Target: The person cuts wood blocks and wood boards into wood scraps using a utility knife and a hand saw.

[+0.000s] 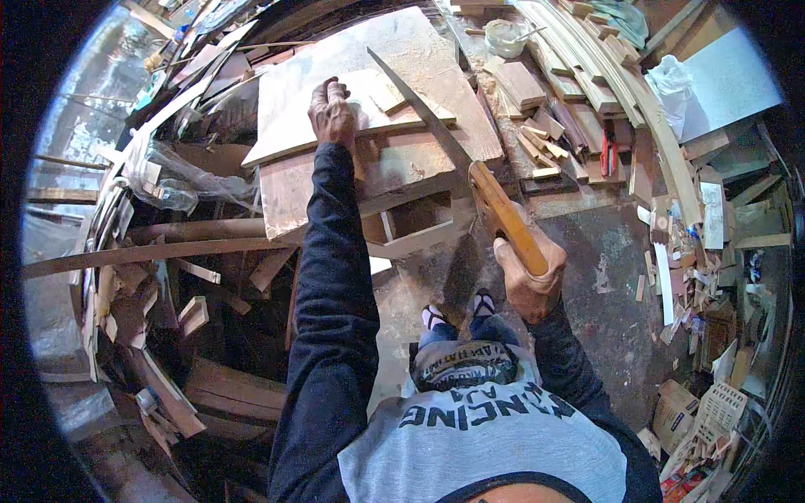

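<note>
My right hand (pixel 534 270) is closed around the wooden handle of a handsaw (pixel 423 111). The saw's long blade slants up and left, passing over the right part of a pale wooden board (pixel 289 138). From this angle I cannot tell whether its teeth touch the wood. My left hand (pixel 332 113) lies on the board with its fingers curled in, and what they hold, if anything, is hidden. Just left of the blade, a short strip of wood (pixel 387 95) rests on the board. Underneath is a wide, dusty workbench top (pixel 394 172).
Long planks (pixel 579 59) and offcuts are stacked to the right of the bench, with a red-handled tool (pixel 609 152) among them. Scrap wood and clear plastic sheeting (pixel 180 172) crowd the left. A cardboard box (pixel 673 412) and a plastic crate (pixel 719 411) stand at lower right.
</note>
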Motion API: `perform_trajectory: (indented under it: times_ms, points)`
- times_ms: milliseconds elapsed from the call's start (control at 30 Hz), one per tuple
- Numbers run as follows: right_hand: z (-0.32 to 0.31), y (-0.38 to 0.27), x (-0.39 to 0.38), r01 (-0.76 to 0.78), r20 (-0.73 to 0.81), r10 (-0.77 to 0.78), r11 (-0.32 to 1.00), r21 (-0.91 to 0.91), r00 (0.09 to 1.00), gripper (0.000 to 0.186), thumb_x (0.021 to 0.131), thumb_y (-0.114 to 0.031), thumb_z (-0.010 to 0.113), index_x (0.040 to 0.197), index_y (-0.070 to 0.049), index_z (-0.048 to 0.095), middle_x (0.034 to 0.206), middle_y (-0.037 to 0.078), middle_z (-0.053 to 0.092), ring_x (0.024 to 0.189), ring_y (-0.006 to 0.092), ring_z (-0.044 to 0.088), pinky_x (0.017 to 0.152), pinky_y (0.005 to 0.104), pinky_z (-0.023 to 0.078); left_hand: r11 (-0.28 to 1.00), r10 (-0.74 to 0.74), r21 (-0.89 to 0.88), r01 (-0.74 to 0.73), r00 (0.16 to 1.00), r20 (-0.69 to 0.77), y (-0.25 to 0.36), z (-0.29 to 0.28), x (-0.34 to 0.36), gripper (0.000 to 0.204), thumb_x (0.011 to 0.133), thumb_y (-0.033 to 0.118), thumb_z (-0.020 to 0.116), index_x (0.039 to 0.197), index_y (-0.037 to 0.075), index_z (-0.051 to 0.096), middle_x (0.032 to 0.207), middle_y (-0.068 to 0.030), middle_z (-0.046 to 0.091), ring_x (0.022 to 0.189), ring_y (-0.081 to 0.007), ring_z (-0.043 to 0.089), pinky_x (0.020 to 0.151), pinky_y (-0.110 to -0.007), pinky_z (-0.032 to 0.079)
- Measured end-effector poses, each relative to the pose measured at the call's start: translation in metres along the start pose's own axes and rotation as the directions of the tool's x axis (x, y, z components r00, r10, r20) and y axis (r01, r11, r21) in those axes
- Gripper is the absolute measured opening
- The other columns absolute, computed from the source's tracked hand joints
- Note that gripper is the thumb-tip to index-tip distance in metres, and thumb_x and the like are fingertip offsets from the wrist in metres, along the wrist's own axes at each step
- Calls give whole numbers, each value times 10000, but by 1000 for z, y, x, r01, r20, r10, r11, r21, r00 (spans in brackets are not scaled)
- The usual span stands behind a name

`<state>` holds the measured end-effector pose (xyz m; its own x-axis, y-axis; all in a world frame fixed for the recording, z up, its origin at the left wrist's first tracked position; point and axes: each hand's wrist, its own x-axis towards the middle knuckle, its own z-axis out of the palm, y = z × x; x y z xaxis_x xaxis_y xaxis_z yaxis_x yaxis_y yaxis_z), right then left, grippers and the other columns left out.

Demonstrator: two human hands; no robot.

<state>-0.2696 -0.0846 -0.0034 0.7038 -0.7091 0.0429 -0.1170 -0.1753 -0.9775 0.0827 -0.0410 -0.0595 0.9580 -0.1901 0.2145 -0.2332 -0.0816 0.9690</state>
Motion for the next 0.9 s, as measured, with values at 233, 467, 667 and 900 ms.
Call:
perform_trajectory:
  times_ms: [233,467,667,900]
  points:
    - [0,5,-2,3,9,-3,1000,-22,1000,425,787,-18,578,1205,49,536,1107,142,624,1030,178,578,912,281,423,971,53,227,-79,992,117,6,10,-4,324,927,250,477,1040,-15,626,941,-176,666,878,-259,633,782,-336,476]
    - [0,14,-1,106,-34,-108,993,-49,994,394,809,-65,555,1203,-46,547,989,165,651,901,204,638,815,310,480,900,75,419,-121,989,124,9,23,-13,294,876,353,537,998,129,683,962,-128,670,916,-295,618,806,-363,472]
    - [1,5,-2,14,23,-13,1000,-26,1000,398,815,-68,547,1213,-56,535,971,141,650,864,200,636,809,307,477,551,158,800,-236,971,178,4,35,-22,307,779,531,594,941,290,693,1085,-28,608,1094,-307,476,890,-501,391]
    - [-7,-5,-13,55,-12,-56,997,-48,998,405,799,-38,556,1202,-6,543,1041,138,638,926,186,609,836,280,449,534,98,823,-196,981,170,-4,42,-9,346,764,532,603,972,257,639,1070,-35,593,1060,-312,480,834,-554,381]
